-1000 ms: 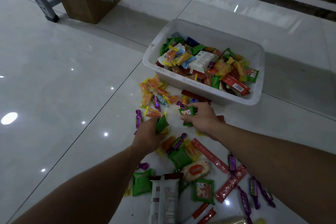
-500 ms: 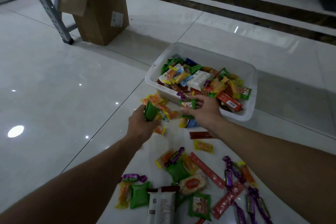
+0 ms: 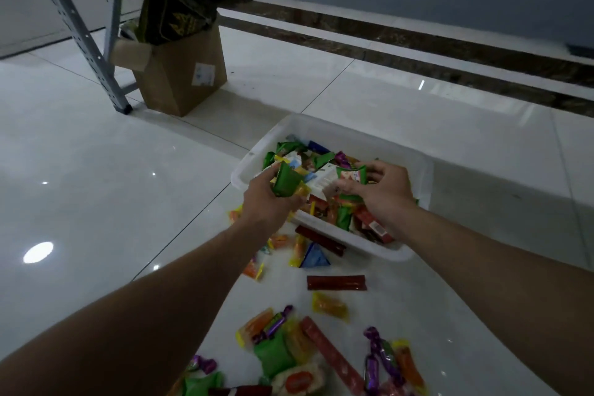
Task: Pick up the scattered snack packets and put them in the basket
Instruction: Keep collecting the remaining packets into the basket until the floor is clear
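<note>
Over the near-left corner of the white plastic basket (image 3: 337, 130) the left hand (image 3: 268, 202) clamps a glossy green pillow packet (image 3: 286, 182); over its middle the right hand (image 3: 384, 191) pinches a green-edged packet (image 3: 352, 175). Both drops look straight down. A flat red stick packet (image 3: 336, 282) lies on the floor (image 3: 96, 186) before the basket.

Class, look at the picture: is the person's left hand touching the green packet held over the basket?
Touching. The head view shows the left hand gripping the green packet, fingers curled round it, above the basket.
</note>
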A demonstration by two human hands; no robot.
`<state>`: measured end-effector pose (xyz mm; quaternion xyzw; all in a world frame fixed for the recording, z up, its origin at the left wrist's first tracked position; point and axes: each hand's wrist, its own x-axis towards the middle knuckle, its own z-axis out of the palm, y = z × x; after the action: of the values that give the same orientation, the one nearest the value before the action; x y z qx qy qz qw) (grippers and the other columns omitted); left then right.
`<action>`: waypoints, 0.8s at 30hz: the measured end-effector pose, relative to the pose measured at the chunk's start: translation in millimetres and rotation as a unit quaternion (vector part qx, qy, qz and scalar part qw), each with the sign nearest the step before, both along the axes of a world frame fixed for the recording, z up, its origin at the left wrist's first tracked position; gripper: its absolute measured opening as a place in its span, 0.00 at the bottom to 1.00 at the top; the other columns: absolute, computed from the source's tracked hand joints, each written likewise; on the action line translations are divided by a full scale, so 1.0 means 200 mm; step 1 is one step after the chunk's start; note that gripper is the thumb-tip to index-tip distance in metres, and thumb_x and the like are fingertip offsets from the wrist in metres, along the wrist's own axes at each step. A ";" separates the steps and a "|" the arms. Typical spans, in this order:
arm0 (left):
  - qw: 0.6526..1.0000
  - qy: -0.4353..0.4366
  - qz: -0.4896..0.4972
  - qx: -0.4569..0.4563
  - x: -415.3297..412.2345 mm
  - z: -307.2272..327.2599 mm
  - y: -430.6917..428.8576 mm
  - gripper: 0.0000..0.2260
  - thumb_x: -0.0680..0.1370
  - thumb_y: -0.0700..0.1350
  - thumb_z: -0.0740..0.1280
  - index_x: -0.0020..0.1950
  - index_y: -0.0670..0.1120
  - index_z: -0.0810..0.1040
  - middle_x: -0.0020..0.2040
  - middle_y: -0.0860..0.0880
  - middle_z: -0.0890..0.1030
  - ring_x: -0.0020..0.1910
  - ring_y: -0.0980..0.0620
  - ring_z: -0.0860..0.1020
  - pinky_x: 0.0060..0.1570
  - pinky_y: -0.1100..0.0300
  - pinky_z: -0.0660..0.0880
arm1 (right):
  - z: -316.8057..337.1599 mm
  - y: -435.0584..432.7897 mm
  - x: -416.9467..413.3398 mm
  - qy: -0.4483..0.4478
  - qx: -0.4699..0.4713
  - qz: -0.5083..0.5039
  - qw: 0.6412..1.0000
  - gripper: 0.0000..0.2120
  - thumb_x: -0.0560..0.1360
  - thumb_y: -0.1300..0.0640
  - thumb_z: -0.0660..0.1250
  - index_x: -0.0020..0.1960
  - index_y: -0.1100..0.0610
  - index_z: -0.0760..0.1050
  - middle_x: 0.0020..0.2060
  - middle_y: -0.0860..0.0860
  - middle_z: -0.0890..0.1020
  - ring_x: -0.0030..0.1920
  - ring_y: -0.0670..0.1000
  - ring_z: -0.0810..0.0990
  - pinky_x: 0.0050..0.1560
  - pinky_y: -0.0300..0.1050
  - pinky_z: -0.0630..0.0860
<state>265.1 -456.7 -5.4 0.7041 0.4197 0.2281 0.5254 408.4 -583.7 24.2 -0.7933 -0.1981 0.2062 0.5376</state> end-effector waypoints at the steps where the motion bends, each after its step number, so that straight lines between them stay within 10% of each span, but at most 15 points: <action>1: 1.000 -0.001 -0.002 0.002 0.05 0.01 -0.01 0.31 0.63 0.43 0.80 0.64 0.48 0.76 0.56 0.47 0.80 0.51 0.49 0.81 0.51 0.52 0.80 | 0.00 -0.01 0.05 0.003 -0.002 -0.007 1.000 0.25 0.63 0.56 0.81 0.57 0.57 0.77 0.53 0.51 0.81 0.53 0.50 0.80 0.55 0.50 0.79; 10: 1.000 0.005 0.014 -0.010 0.60 0.06 -0.03 0.19 0.69 0.39 0.77 0.57 0.47 0.78 0.49 0.49 0.81 0.49 0.49 0.79 0.45 0.58 0.77 | -0.02 -0.10 0.48 0.029 -0.003 -0.034 0.999 0.19 0.64 0.59 0.80 0.50 0.54 0.75 0.45 0.48 0.79 0.48 0.50 0.80 0.52 0.46 0.78; 13: 0.998 0.003 0.057 -0.031 0.73 0.05 0.00 0.16 0.70 0.34 0.73 0.57 0.44 0.78 0.50 0.44 0.81 0.51 0.44 0.79 0.54 0.45 0.78 | -0.03 -0.09 0.57 0.033 -0.003 -0.023 0.999 0.20 0.64 0.58 0.80 0.51 0.54 0.75 0.47 0.49 0.79 0.48 0.49 0.79 0.51 0.43 0.76; 18: 0.994 0.002 0.065 -0.083 0.78 -0.01 0.00 0.18 0.74 0.33 0.70 0.62 0.44 0.75 0.53 0.47 0.79 0.48 0.51 0.78 0.46 0.61 0.77 | -0.08 -0.04 0.64 0.035 -0.026 -0.006 0.999 0.24 0.63 0.55 0.81 0.55 0.56 0.77 0.48 0.49 0.79 0.49 0.49 0.79 0.54 0.44 0.77; 24: 0.992 0.015 0.100 -0.082 0.69 -0.01 0.04 0.19 0.74 0.39 0.71 0.64 0.47 0.77 0.57 0.47 0.79 0.52 0.48 0.79 0.55 0.52 0.78 | -0.10 0.05 0.65 0.021 -0.019 0.005 1.000 0.23 0.69 0.54 0.77 0.61 0.54 0.75 0.59 0.50 0.79 0.57 0.50 0.78 0.63 0.47 0.74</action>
<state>402.7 -449.2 -7.2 0.6167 0.5127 0.2341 0.5496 539.3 -573.7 3.3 -0.7982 -0.1866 0.2288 0.5250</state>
